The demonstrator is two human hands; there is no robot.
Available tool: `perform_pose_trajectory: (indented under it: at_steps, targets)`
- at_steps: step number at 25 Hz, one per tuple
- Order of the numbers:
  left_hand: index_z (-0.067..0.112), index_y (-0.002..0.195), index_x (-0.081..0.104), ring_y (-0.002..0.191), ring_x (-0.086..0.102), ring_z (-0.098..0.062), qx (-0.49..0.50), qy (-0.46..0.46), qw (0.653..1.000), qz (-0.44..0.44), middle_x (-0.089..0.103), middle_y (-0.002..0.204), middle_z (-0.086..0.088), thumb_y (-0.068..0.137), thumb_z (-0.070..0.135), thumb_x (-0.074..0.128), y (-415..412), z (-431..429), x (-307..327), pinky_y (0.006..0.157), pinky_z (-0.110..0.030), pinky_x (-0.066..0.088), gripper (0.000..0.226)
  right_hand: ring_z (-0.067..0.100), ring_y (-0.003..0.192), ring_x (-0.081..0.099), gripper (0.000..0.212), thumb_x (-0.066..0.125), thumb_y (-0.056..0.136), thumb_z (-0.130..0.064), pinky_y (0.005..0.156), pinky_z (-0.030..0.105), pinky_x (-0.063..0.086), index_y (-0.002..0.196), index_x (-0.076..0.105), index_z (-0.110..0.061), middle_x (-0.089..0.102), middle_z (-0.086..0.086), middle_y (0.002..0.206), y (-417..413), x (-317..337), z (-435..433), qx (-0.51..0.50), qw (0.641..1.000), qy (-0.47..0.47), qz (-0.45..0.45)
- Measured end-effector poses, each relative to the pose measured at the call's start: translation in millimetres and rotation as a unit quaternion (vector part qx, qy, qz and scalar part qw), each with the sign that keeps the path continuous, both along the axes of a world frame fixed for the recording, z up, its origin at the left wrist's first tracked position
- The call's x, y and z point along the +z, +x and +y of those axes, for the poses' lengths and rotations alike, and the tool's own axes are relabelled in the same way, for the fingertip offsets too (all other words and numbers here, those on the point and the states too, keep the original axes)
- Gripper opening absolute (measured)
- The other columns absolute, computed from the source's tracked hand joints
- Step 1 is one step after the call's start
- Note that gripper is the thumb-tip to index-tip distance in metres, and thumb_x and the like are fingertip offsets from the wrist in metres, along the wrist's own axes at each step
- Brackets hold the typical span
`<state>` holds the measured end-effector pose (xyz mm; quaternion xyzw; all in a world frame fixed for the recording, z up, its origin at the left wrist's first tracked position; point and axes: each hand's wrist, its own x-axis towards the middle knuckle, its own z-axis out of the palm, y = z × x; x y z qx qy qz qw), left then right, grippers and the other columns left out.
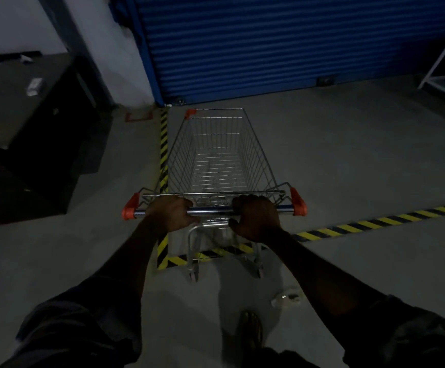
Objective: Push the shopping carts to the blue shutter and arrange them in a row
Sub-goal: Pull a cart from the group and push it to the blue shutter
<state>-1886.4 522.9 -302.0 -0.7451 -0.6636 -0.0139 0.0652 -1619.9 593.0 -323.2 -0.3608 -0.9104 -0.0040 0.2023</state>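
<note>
Entry: one shopping cart (217, 166), basket empty, all wire mesh.

Position: the cart sits straight ahead of your grip with its nose towards the blue shutter (282, 43). It is near the shutter but not touching, and a strip of bare floor lies beyond the nose.

Grip: your left hand (172, 212) wraps the handle bar (210, 210) left of centre and your right hand (255, 216) wraps it right of centre. Both hold the bar with fingers curled over the top. The light is too dim to place the thumbs with certainty. The orange end caps (129, 209) sit outboard of each grip.

Handling (judgement):
- Empty wire frame, so probably light, stiff and quick to roll.
- The bar looks like smooth metal and may slip in the palm. Keep both grips spread as they are for steering leverage.
- Take hold on the bar only. The mesh ahead of the grip would pinch and gives poor control.
- The wheels (194, 274), below and just behind the grip, may wander where they cross the striped tape (163, 144).

Caution: a light cart may coast on into the shutter, so ease off early. A pale scrap (286, 298) lies on the floor behind and right of the grip, near your foot.
</note>
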Motion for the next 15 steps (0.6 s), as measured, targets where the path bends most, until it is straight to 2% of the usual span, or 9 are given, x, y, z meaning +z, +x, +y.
perform_pose_trajectory:
  at_steps: [2,3,5,8,12,15]
  targets:
    - [0.019,0.070,0.068,0.066,0.070,-0.031,0.036,-0.006,0.999,0.025,0.071,0.071,-0.003,0.073,0.054,0.043,-21.5,34.8,-2.3,0.060,-0.038,0.058,0.043,0.024,0.081,0.067,0.046,0.050,0.085,-0.064,0.068,0.034,0.051,0.096,0.066,-0.022,0.068,-0.001,0.087,-22.8,-2.2,39.2,0.006,1.000,0.016,-0.004]
    - [0.018,0.072,0.068,0.067,0.070,-0.032,0.065,-0.009,0.997,0.042,0.070,0.072,-0.004,0.073,0.052,0.045,-29.8,51.4,-2.9,0.062,-0.040,0.058,0.041,0.023,0.081,0.067,0.046,0.051,0.088,-0.065,0.069,0.034,0.051,0.096,0.066,-0.022,0.068,-0.002,0.088,-34.4,-2.1,58.2,0.008,1.000,0.013,-0.002]
    - [0.019,0.082,0.069,0.076,0.070,-0.032,0.156,-0.023,0.985,0.073,0.071,0.079,-0.004,0.075,0.050,0.062,-37.4,80.2,0.4,0.074,-0.043,0.054,0.033,0.025,0.083,0.068,0.043,0.054,0.092,-0.063,0.072,0.037,0.052,0.099,0.066,-0.021,0.070,0.000,0.091,-60.3,-1.9,94.4,0.009,1.000,0.004,-0.006]
    - [0.018,0.087,0.070,0.080,0.069,-0.034,0.229,-0.024,0.972,0.055,0.070,0.082,-0.008,0.070,0.043,0.082,-57.8,125.3,0.6,0.080,-0.048,0.051,0.032,0.025,0.087,0.067,0.049,0.044,0.096,-0.066,0.078,0.040,0.052,0.106,0.063,-0.021,0.070,0.001,0.096,-95.0,-0.8,144.2,0.012,0.999,-0.016,-0.039]
    - [0.017,0.079,0.069,0.079,0.067,-0.036,0.207,-0.057,0.975,0.060,0.068,0.077,-0.007,0.062,0.042,0.086,-99.9,177.6,-2.4,0.076,-0.047,0.050,0.035,0.026,0.086,0.067,0.050,0.044,0.096,-0.065,0.078,0.041,0.053,0.105,0.062,-0.020,0.070,0.002,0.095,-131.4,-5.9,200.4,0.009,0.999,0.001,-0.031]
    - [0.015,0.072,0.068,0.071,0.066,-0.036,0.181,-0.044,0.981,0.057,0.066,0.070,-0.007,0.053,0.037,0.091,-140.8,223.2,-5.5,0.074,-0.049,0.051,0.037,0.029,0.089,0.067,0.046,0.048,0.096,-0.061,0.079,0.042,0.053,0.105,0.064,-0.018,0.070,0.004,0.096,-171.1,-3.6,238.6,0.002,0.999,-0.003,-0.038]
